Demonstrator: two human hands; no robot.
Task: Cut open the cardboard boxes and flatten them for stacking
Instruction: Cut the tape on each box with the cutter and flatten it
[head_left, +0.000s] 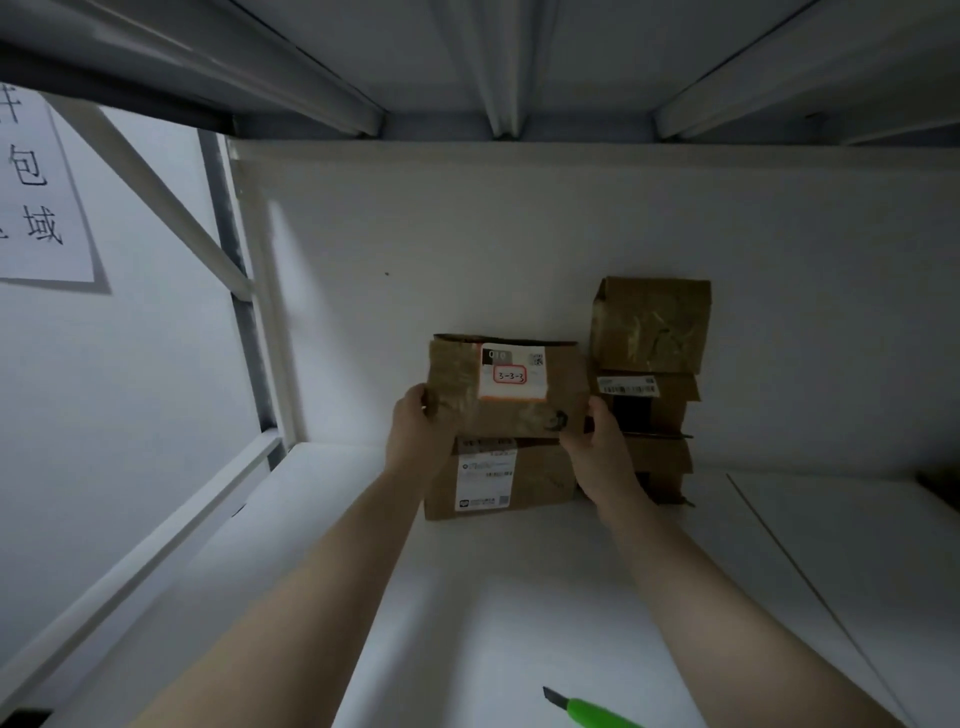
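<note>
early stage: left grip (417, 434) and right grip (600, 449) clasp ends of taped box (511, 410) over lower box (540, 475); knife (592, 709) lies untouched on shelf (519, 597); no box visibly cut or flattened.

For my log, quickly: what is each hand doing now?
Left hand: grips the brown cardboard box with white label.
Right hand: grips the same box.

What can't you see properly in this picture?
Head view:
Green knife: handle cut off by the bottom edge.
Paper sign: cut off by the left edge.
Lower box's label: print too small.
Right stack: partly hidden behind the right hand.
Held box: far side faces away.
</note>
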